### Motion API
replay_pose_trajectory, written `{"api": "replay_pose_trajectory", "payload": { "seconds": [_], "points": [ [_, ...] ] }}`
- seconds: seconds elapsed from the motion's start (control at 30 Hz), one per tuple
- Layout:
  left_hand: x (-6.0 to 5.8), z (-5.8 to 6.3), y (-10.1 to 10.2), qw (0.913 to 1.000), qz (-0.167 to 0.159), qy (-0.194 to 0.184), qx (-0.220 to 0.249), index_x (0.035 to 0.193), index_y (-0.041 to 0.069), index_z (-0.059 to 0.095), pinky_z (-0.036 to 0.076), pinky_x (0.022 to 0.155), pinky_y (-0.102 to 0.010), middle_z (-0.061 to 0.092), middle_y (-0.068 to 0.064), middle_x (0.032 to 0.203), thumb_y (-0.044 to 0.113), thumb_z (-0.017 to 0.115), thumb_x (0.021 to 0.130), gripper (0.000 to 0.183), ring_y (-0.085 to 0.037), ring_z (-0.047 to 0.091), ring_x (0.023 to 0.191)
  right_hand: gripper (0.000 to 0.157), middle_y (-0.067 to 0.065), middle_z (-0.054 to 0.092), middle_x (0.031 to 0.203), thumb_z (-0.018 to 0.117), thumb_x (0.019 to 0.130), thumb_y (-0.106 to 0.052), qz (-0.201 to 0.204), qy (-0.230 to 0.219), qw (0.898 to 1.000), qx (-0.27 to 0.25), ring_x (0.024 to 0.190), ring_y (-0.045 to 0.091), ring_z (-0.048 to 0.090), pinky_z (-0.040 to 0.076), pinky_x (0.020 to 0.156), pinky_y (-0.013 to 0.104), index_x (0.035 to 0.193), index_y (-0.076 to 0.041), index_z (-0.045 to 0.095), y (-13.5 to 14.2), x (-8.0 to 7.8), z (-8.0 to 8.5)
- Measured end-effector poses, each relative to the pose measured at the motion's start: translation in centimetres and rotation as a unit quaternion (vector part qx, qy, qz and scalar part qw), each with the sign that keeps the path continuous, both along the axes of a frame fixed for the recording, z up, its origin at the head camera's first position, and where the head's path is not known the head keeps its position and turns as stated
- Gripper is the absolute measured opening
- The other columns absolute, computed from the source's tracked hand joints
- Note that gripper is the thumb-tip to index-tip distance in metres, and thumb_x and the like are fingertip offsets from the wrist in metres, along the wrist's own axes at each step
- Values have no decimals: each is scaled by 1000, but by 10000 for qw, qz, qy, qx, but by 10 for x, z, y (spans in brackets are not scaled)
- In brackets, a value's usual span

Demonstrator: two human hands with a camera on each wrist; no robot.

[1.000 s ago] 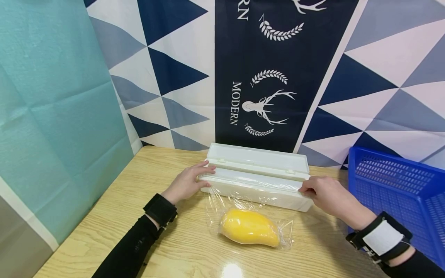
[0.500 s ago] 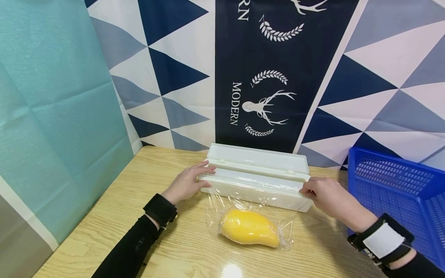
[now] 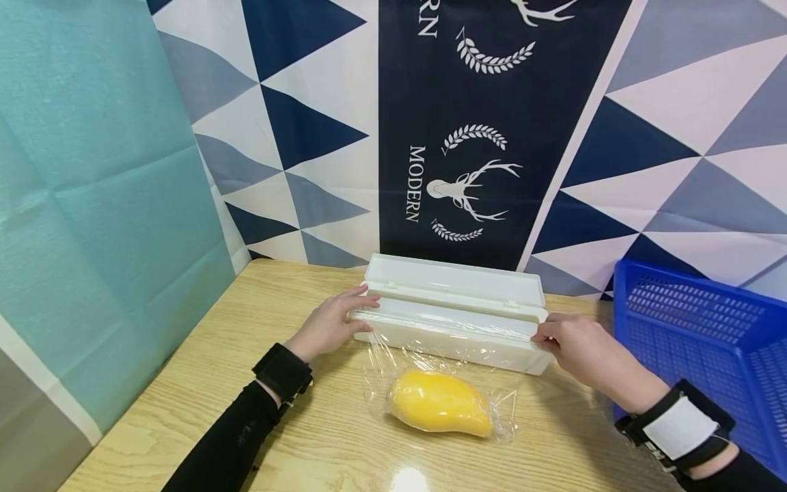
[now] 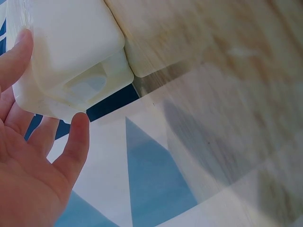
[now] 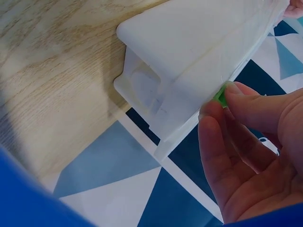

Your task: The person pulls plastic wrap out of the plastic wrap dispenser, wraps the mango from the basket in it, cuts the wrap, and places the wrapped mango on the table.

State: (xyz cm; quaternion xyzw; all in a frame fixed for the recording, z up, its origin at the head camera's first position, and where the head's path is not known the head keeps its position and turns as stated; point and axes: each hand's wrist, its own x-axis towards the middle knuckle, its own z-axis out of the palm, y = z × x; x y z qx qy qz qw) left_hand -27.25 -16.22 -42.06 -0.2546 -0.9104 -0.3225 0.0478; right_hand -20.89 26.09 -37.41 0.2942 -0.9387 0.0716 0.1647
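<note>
A long white cling film dispenser sits on the table with its lid raised at the back. My left hand holds the dispenser's left end, thumb at the front and fingers over the top and end. At the right end, my right hand pinches a small green slider cutter on the dispenser's edge, seen in the right wrist view. Clear cling film runs from the dispenser's front down to a yellow mango, which lies on the table covered by the film.
A blue perforated plastic basket stands to the right, close to my right forearm. Behind the wooden table hangs a patterned cloth, with a teal cloth on the left.
My right hand has shifted very slightly to the right at the dispenser's end. The left hand, dispenser and mango stay in place.
</note>
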Motion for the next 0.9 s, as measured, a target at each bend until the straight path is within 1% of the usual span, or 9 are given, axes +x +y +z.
{"api": "replay_pose_trajectory", "payload": {
  "seconds": [0.27,0.5,0.63,0.73,0.8,0.9],
  "points": [
    [0,2,1,10000,-33,55,-20,131,22,66,36,110,-51,42,1,154,24,76,89,44,-22,37,142,22,-7,63,78,79,77,4,-250,21,9997,-40,69,19,64,54,60,41,79,-16,73,6,5,-3],
    [-1,-3,1,10000,1,-39,-77,132,23,66,34,112,-50,41,3,154,25,75,89,44,-20,36,143,22,-6,64,78,81,76,4,-247,-18,9997,-42,70,21,66,55,61,41,80,-16,74,7,7,-7],
    [-1,-4,2,10000,9,-42,-87,132,23,66,34,112,-50,41,4,154,26,75,89,44,-21,36,143,22,-7,63,78,80,77,4,-270,-40,9996,-53,70,20,65,55,61,42,80,-16,73,7,7,-7],
    [0,-2,1,9998,53,-13,-184,133,24,65,34,111,-52,40,3,155,26,75,89,45,-23,37,142,22,-8,62,77,80,77,3,-211,18,9998,-32,68,17,63,54,61,41,79,-17,72,7,6,-5],
    [1,0,1,9995,72,46,-297,133,25,65,35,110,-53,39,2,156,27,75,90,45,-25,38,142,21,-7,62,77,80,78,3,-180,60,9998,-5,69,18,64,54,61,41,80,-17,72,7,5,-4],
    [1,4,1,9985,4,220,-502,133,24,65,38,108,-52,41,0,155,28,75,89,45,-26,40,140,20,-6,63,79,79,78,3,-210,43,9998,12,70,20,65,55,62,42,81,-15,73,7,5,-2]
  ]
}}
